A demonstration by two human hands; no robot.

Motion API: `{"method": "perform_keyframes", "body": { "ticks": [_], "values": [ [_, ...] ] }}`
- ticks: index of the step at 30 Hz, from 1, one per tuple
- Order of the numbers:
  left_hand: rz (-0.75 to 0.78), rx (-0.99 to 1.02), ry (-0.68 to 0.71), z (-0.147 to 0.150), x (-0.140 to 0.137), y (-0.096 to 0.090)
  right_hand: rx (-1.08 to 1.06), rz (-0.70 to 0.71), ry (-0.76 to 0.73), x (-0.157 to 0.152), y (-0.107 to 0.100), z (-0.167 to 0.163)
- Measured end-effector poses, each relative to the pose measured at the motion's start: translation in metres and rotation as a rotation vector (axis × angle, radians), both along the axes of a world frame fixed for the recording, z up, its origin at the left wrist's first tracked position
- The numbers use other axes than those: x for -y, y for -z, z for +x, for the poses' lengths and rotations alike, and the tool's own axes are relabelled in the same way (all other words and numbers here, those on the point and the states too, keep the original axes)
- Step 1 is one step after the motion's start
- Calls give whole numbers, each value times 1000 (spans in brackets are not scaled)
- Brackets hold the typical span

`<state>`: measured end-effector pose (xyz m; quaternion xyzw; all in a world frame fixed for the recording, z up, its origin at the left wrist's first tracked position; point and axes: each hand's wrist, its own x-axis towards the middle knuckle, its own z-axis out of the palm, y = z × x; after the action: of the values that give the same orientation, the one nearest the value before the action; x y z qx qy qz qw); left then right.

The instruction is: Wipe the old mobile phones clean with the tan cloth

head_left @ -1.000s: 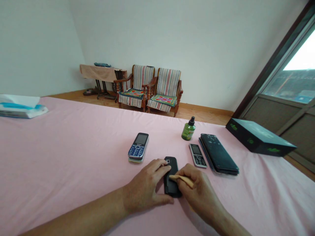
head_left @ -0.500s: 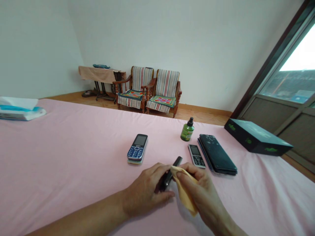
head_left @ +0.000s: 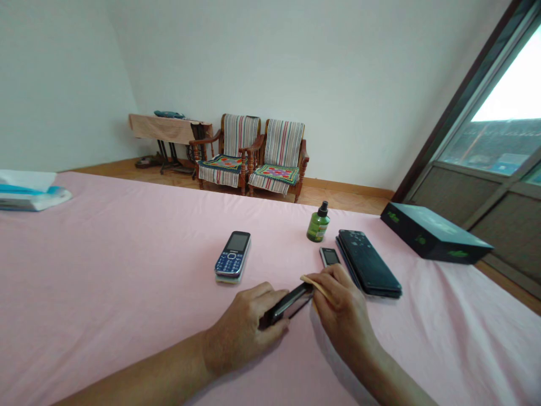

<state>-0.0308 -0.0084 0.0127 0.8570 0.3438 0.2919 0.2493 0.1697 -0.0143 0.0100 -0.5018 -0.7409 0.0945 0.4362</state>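
My left hand (head_left: 247, 318) grips a dark mobile phone (head_left: 291, 304) by its near end, tilted on its edge above the pink sheet. A yellow cloth (head_left: 318, 288) is pinched in my right hand (head_left: 344, 307), which presses it against the phone's far end; most of the cloth is hidden by the fingers. Just beyond the right hand lies a small silver-and-black keypad phone (head_left: 328, 256), its lower part covered by that hand. A blue keypad phone (head_left: 233, 254) rests on something light-coloured, left of the held phone.
A green spray bottle (head_left: 318, 225) stands upright behind the hands. To the right are stacked large dark phones or tablets (head_left: 369, 265) and a black box (head_left: 435, 234). A tissue pack (head_left: 34, 192) lies at far left. Two wooden armchairs (head_left: 276, 149) stand beyond the sheet's edge.
The held phone has turned so its flat face shows more. My right hand has moved to its far end with the cloth, now covering part of the small keypad phone.
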Motion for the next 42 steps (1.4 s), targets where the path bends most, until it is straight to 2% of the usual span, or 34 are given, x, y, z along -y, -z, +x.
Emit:
{"method": "perform_keyframes", "body": {
  "ticks": [7, 12, 15, 20, 25, 28, 32, 36, 39, 42],
  "values": [
    [9, 31, -48, 1, -2, 4, -38, -33, -180, 24, 1, -32],
    [-60, 110, -52, 0, -3, 6, -163, -49, -347, 28, -3, -35],
    [-63, 124, -62, -1, -3, 6, -174, -73, -276, 23, -6, -26],
    [-44, 28, 9, -3, -2, 5, -116, -129, -106, 20, -4, -1],
    [30, -2, -103, -2, -3, 2, -13, -145, -92, 29, 11, 28],
    [68, -60, -145, -2, -5, 4, -21, -141, -39, 31, 20, 38],
    [56, -103, -87, -3, -4, 6, -71, -129, 12, 26, 25, 40],
    [67, -167, -59, -3, -2, -3, -105, -136, 22, 24, 25, 39],
    [92, -232, -20, -1, -10, -11, -110, -139, 16, 24, 26, 40],
    [28, -342, -10, 0, -24, -12, -102, -147, -5, 24, 28, 42]
  ]
}}
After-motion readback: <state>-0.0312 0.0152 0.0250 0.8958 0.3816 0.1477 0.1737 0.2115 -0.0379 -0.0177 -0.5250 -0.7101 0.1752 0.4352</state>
